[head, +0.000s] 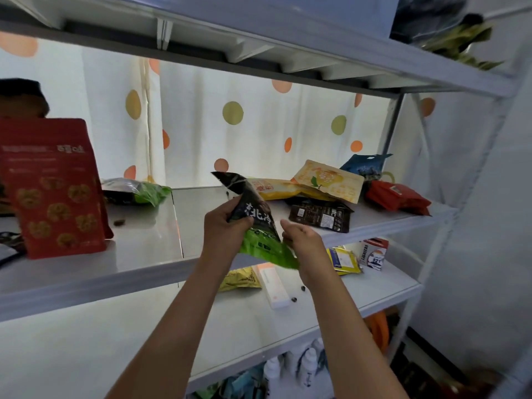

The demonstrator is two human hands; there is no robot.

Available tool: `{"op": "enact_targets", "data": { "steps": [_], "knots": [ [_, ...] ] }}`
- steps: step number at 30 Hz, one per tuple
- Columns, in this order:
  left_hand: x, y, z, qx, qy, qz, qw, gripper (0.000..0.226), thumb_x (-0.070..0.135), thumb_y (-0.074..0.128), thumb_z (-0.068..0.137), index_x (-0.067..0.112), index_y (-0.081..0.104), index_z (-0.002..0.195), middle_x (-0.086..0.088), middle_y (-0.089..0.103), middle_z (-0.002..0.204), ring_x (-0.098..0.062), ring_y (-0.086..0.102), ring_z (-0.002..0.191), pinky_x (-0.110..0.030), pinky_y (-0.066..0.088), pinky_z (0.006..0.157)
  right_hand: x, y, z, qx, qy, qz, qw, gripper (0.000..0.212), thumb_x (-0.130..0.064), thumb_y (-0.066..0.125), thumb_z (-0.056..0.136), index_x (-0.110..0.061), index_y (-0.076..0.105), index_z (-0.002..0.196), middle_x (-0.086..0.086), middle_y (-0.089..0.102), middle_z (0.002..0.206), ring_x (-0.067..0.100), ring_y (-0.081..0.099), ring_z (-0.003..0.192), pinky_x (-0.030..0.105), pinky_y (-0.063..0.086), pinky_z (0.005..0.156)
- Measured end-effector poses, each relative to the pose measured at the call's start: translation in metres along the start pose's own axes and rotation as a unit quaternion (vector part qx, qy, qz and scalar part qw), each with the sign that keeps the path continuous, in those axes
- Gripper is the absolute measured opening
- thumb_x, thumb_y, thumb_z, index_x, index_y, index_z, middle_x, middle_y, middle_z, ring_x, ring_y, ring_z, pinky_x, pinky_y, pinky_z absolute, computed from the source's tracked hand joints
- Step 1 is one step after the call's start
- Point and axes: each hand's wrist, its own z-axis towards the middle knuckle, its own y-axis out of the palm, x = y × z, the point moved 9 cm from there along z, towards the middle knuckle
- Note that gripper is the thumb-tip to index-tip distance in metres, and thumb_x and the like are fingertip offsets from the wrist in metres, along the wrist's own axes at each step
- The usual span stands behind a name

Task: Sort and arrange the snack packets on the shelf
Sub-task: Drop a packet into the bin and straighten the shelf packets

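Black-green packet (256, 226): gripped in left hand (223, 226), pinched at lower edge by right hand (299, 237). Held above shelf (144, 249). Red bag (54, 188) upright at left; packet pile (325, 194) at right.

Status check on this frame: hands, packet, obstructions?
Left hand grips black-and-green packet. Right hand at its lower edge, grip unclear. Packet held off shelf. Nothing blocking.
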Motion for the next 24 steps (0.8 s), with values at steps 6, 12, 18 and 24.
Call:
{"op": "enact_targets", "data": {
  "steps": [6,12,18,24],
  "knots": [
    [-0.013,0.017,-0.045,-0.06,-0.052,-0.098,0.992,0.045,-0.014,0.068,0.075,0.014,0.073,0.111,-0.009,0.075,0.1,-0.031,0.071,0.093,-0.041,0.057,0.082,0.04,-0.001,-0.042,-0.121,0.092,0.225,0.962,0.051,-0.036,0.068,0.085,-0.004,0.064,0.124,0.022,0.068,0.118,0.038,0.067,0.108,0.05,0.055,0.09],
    [-0.045,0.04,-0.098,-0.141,-0.099,-0.182,0.968,0.047,-0.017,0.065,0.074,0.019,0.077,0.101,-0.011,0.075,0.101,-0.024,0.071,0.088,-0.033,0.058,0.074,0.087,-0.027,-0.081,-0.136,0.11,0.334,0.926,0.047,-0.039,0.056,0.095,-0.009,0.06,0.131,0.022,0.062,0.129,0.039,0.059,0.12,0.054,0.042,0.107],
    [-0.101,0.041,-0.129,-0.155,-0.196,-0.183,0.951,0.025,0.013,0.071,0.072,0.02,0.079,0.095,-0.01,0.075,0.098,-0.023,0.072,0.086,-0.035,0.058,0.074,0.136,-0.073,-0.088,-0.023,0.077,0.3,0.951,0.068,-0.029,0.081,0.077,-0.004,0.054,0.135,0.028,0.058,0.131,0.048,0.054,0.122,0.068,0.038,0.104],
    [-0.137,0.032,-0.133,-0.148,-0.199,-0.038,0.968,0.019,0.024,0.07,0.082,0.02,0.075,0.1,-0.001,0.076,0.098,-0.016,0.071,0.093,-0.032,0.054,0.086,0.16,-0.108,-0.095,0.087,0.068,0.29,0.951,0.058,-0.018,0.081,0.075,-0.01,0.058,0.128,0.025,0.067,0.12,0.046,0.063,0.111,0.07,0.045,0.095]
  ]
}}
